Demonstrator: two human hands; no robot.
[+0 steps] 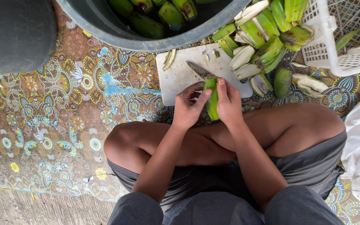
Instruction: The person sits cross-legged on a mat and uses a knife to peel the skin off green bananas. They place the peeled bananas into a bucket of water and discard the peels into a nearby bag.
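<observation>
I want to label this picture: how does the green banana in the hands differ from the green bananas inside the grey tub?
The green banana in the hands is held over the white cutting board; the green bananas in the grey tub lie untouched. The held one looks paler, the tub ones darker. Both are unripe green.

Even, soft daylight; no glare. Faint shadows beneath the hands [207, 106]. Sharp centre; the dark basin [105, 29] at 12 o'clock curves with wide-angle distortion.

smooth waxy green banana [212, 102], matt white plastic cutting board [180, 77], dull metal knife [200, 70], printed glossy floor mat [63, 108].
</observation>
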